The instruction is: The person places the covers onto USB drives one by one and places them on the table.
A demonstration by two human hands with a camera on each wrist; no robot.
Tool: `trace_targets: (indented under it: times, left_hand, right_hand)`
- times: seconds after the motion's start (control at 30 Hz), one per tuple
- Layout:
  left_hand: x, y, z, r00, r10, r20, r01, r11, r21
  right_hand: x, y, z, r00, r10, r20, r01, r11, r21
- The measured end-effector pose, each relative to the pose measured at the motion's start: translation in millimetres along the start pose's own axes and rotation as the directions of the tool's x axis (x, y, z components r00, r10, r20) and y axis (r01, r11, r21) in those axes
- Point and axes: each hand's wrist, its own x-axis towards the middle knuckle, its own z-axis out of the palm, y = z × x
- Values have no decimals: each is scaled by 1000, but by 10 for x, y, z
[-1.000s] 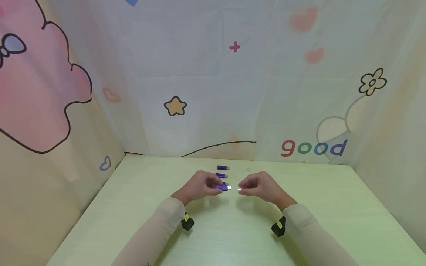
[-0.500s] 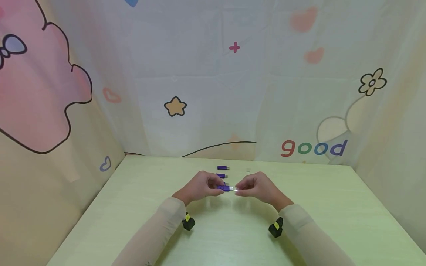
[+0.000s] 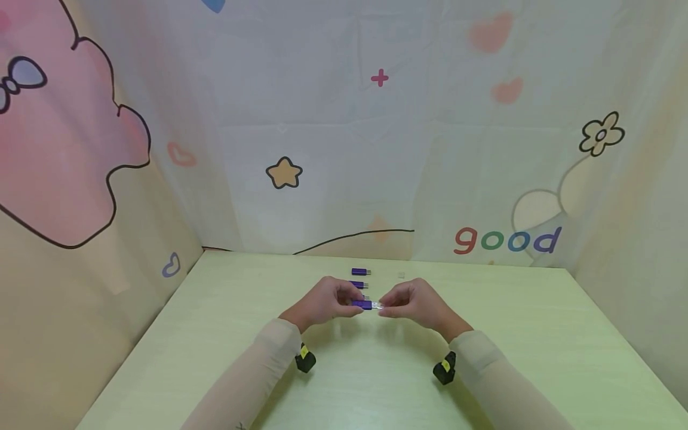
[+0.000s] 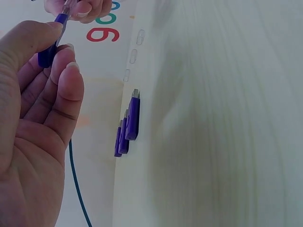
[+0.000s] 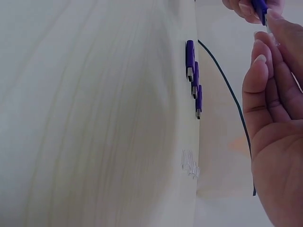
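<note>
My left hand pinches a purple USB flash drive between thumb and fingers, its metal plug pointing right. Opposite it, my right hand pinches a small clear plastic cap with thumb and fingertips. The cap overlaps the end of the metal plug in the head view, in line with the drive. Both hands are raised over the table. In the left wrist view the drive's purple body shows between the left thumb and fingers. How far the plug sits inside the cap is hidden by the right fingertips.
Three more purple flash drives lie in a row on the pale table, plugs bare and facing right. To their right lie several clear caps. A patterned cloth hangs behind the table.
My right hand has moved left, bringing the clear cap from a gap away up to the flash drive's plug. The left hand has shifted slightly right with the drive.
</note>
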Motion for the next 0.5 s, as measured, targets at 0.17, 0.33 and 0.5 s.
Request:
trace_targets:
  times: [0.17,0.33,0.5]
  left_hand:
    - [-7,8,-3,1000,7,-2,-7,1000,-1]
    - [-9,21,-8,1000,5,-2,-5,1000,1]
    - [-11,27,-2,1000,12,-6,-12,1000,3]
  right_hand:
    - [-5,-10,-4,1000,4,3,-4,1000,13]
    - [-8,-25,-2,1000,6,4,-6,1000,26]
    - [-4,-29,9,1000,-3,-2,3,1000,24]
